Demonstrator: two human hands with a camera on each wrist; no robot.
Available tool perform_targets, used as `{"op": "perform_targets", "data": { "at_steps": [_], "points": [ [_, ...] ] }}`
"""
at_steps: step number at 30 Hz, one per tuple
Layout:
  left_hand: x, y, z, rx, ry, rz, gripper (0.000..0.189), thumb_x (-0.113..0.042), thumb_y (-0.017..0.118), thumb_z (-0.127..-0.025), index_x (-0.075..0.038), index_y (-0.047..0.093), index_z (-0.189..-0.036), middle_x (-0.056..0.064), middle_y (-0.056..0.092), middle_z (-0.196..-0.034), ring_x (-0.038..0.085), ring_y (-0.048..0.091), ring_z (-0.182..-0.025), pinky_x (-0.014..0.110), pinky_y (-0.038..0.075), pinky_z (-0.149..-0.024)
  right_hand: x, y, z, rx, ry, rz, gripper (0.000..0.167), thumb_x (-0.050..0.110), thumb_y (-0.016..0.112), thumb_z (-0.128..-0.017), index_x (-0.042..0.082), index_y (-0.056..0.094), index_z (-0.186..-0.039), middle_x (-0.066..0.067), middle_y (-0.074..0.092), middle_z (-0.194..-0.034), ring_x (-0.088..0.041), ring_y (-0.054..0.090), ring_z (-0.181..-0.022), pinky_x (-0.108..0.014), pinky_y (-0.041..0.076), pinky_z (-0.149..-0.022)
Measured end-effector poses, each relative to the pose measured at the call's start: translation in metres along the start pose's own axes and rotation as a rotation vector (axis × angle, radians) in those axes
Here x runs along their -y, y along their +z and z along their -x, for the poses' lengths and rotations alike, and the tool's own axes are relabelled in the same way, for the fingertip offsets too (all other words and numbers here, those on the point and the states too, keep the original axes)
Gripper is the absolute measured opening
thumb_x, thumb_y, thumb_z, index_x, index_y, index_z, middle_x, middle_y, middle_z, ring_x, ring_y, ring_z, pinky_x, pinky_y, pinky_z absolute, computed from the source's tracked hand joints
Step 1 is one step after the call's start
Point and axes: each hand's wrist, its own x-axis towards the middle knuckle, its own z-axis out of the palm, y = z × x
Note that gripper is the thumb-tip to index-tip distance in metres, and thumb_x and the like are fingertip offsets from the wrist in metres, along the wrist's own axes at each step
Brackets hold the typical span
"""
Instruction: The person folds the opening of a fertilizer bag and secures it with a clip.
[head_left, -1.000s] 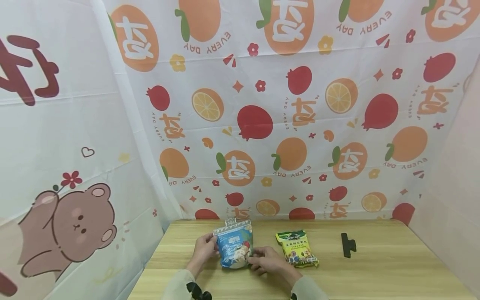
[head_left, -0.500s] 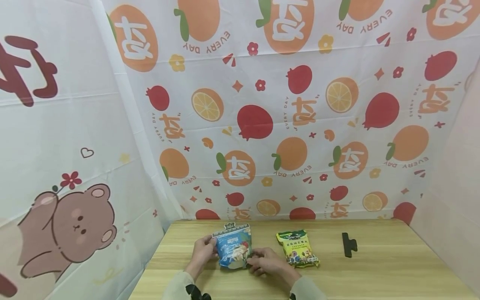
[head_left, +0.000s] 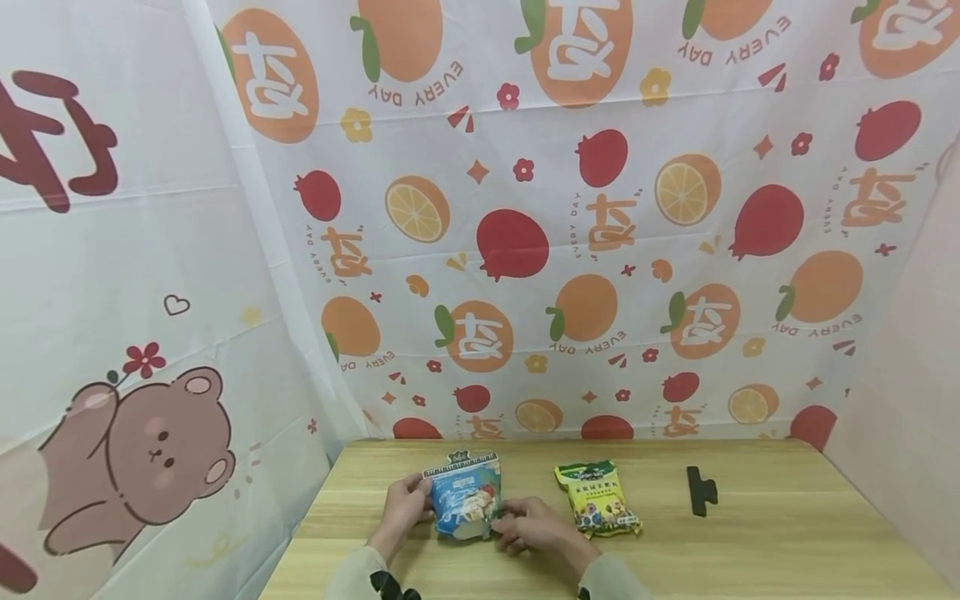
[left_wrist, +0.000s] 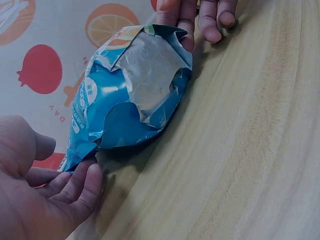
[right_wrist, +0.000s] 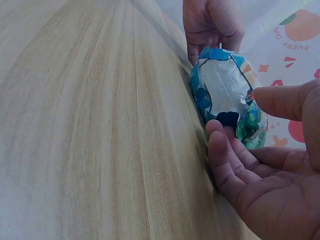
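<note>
A blue snack bag (head_left: pixel 467 502) with a food picture stands on the table between both hands, its top leaning back. Along its top edge runs a pale strip (head_left: pixel 461 467) with dark tick marks and a small tab. My left hand (head_left: pixel 405 510) holds the bag's left side, its fingers (left_wrist: pixel 82 187) at the edge. On the other side my right hand (head_left: pixel 531 527) holds the lower right corner, thumb against the side and fingers (right_wrist: pixel 232 155) beneath. The silvery, folded bottom of the bag (right_wrist: pixel 222 85) shows in both wrist views.
A yellow-green packet (head_left: pixel 597 498) printed with flowers lies just right of the right hand. Farther right is a black bag clip (head_left: pixel 701 491). The wooden table (head_left: pixel 787 533) meets a fruit-print curtain (head_left: pixel 570 333) at the back and a bear-print curtain (head_left: pixel 247 467) on the left.
The bag has shifted slightly left and its top edge has tipped lower and away. Both hands have kept their hold. The packet and the clip lie where they were.
</note>
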Motion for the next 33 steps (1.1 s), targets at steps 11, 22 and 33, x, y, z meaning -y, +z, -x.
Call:
{"op": "perform_targets", "data": {
  "at_steps": [11,22,33],
  "points": [
    [0.0020,-0.0018,-0.0014,-0.019,-0.016,-0.009,0.052,-0.014,0.044,-0.108,0.021,0.034,-0.145,0.035,0.059,-0.125,0.017,0.066,-0.087,0.030,0.060,-0.070,0.0015,0.0039,-0.0006,-0.014,0.023,-0.004,0.068,0.017,0.071,-0.093,-0.014,0.041,-0.146,-0.013,0.072,-0.101,-0.015,0.069,-0.078,-0.025,0.058,-0.069],
    [0.0027,-0.0029,-0.0007,-0.020,0.007,0.000,0.053,-0.013,0.043,-0.107,0.023,0.033,-0.144,0.033,0.060,-0.119,0.015,0.063,-0.081,0.031,0.060,-0.068,0.0025,0.0070,-0.0009,0.009,0.023,-0.014,0.071,0.013,0.072,-0.091,-0.014,0.039,-0.147,-0.014,0.070,-0.104,-0.018,0.070,-0.084,-0.029,0.059,-0.076],
    [0.0071,-0.0007,-0.0009,-0.032,0.013,-0.046,0.053,-0.013,0.043,-0.106,0.021,0.033,-0.146,0.039,0.053,-0.133,0.026,0.066,-0.097,0.034,0.061,-0.076,-0.0052,0.0042,0.0048,0.052,-0.112,0.202,0.073,0.014,0.070,-0.092,-0.006,0.036,-0.153,-0.007,0.066,-0.094,-0.016,0.062,-0.080,-0.027,0.051,-0.071]
  ]
}}
